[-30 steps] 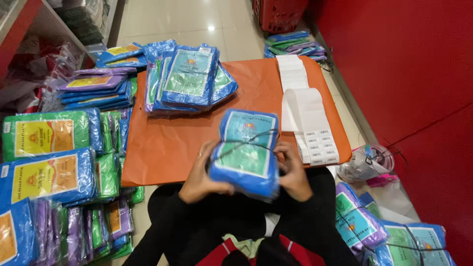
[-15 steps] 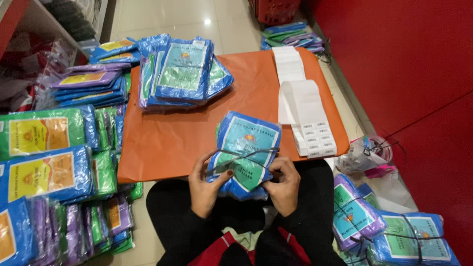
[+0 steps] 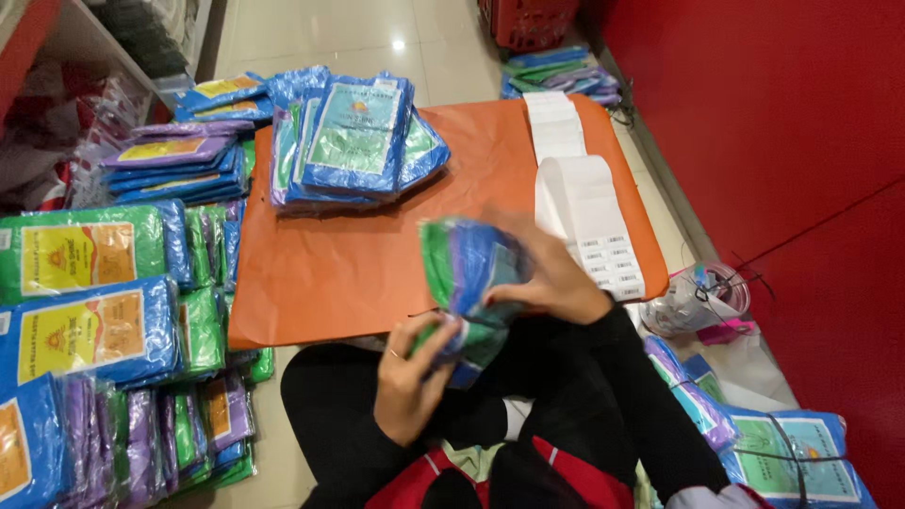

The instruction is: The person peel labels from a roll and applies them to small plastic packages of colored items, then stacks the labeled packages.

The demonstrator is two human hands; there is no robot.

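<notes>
I sit on the floor holding a tied bundle of blue and green plastic packets (image 3: pixel 471 278), blurred from motion and turned on edge over my lap. My left hand (image 3: pixel 412 375) grips its lower end from below. My right hand (image 3: pixel 547 273) clasps its upper right side. In front of me lies an orange paper sheet (image 3: pixel 349 273) on the floor. On its far part rests a pile of blue packets (image 3: pixel 353 141), and a white strip of label stickers (image 3: pixel 589 221) runs down its right side.
Stacks of green, blue and purple packets (image 3: pixel 90 311) line the floor at left. More tied bundles (image 3: pixel 782 452) lie at lower right beside a red wall (image 3: pixel 782 123). A roll of string in a clear bag (image 3: pixel 702 297) sits near the wall. A red basket (image 3: pixel 533 19) stands at the far end.
The bundle has turned from lying flat and face-up to standing on edge. My left hand moved under it and my right hand moved over its top right.
</notes>
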